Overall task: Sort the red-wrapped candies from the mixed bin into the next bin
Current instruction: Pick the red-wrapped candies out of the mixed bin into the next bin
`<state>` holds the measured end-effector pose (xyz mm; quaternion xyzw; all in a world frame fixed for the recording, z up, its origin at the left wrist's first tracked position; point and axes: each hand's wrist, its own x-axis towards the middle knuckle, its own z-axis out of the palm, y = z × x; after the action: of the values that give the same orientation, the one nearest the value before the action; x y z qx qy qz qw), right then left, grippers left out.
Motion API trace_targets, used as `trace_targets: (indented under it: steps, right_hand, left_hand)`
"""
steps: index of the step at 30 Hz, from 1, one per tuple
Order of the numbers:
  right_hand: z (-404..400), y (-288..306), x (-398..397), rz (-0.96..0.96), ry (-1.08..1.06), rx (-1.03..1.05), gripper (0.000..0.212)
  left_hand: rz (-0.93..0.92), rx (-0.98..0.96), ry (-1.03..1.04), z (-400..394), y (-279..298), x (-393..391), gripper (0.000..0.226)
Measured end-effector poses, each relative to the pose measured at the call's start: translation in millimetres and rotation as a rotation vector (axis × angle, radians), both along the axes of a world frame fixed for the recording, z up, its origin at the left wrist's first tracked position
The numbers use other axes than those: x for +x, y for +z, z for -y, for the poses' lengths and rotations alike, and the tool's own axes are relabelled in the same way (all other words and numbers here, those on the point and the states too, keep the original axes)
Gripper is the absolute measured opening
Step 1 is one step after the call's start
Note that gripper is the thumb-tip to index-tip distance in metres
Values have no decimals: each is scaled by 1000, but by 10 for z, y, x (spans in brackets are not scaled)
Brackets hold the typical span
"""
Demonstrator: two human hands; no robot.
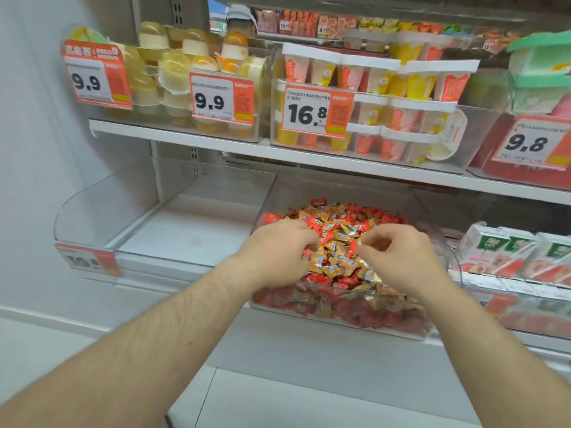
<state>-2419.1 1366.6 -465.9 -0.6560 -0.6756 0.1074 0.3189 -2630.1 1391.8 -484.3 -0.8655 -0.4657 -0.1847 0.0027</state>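
Both hands dig into the mixed bin (340, 316) on the shelf (309, 366): left hand (278, 251) curled into candies, right hand (398, 254) apparently pinching a red-wrapped candy (352, 250). The next bin (102, 223) sits just left.

Two white shop shelves carry everything. The lower shelf (191, 230) holds three clear plastic bins side by side. The left bin (92, 217) has a curved front wall, shows only bare white shelf through it, and carries an orange price tag (88, 259) at its front edge. The mixed bin (333, 313) beside it is heaped with red and gold wrapped candies (336, 239). To its right stand green-and-white cartons (519, 251). The upper shelf (234, 149) bears clear bins of yellow jelly cups (185, 78), stacked red and yellow dessert cups (386, 103), and a red bin (494, 140) tagged 9.8.
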Motion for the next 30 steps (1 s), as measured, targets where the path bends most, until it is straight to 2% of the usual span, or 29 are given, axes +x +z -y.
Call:
trace_targets:
  steps: [3,8,10,13,15,17,20,21,23,26,28,30]
  right_hand:
    - [-94,121,275,-22,-73,-35,12]
    - [-191,90,471,156,-111,-190,18]
    - [-281,42,398,220,-34,-231,27]
    - [-427,-90,188,352,76,-247,54]
    - [-488,-192,72,400,76,-227,60]
    - [-520,-300,43,423,64,-184,47]
    - [-504,-342,92,440,31,-125,11]
    - [-503,-321,122,425,15,-115,9]
    - [-479,-236,182,276,-63,-77,18]
    - [-427,-81,245,-285,-219,14,21]
    - [-393,-24,225,-662,-191,-21,23]
    - [-382,-1,191,-841,-135,-130,22]
  left_hand:
    - [-111,-154,45,-218,73,133,27]
    - [-105,-201,97,-376,-108,235,23]
    - [-107,-248,132,-437,-144,228,29]
    - [-109,-323,185,-517,-162,170,40]
    - [-97,-338,206,-542,-172,139,41]
    - [-93,-326,211,-547,-175,124,38]
    - [-90,-306,223,-523,-183,97,34]
    - [-97,-302,222,-511,-192,97,33]
    - [-126,-299,217,-485,-207,118,34]
    - [-138,-257,217,-459,-204,159,28]
    - [-109,-232,228,-460,-203,141,23]
    - [-75,-222,219,-458,-203,112,28]
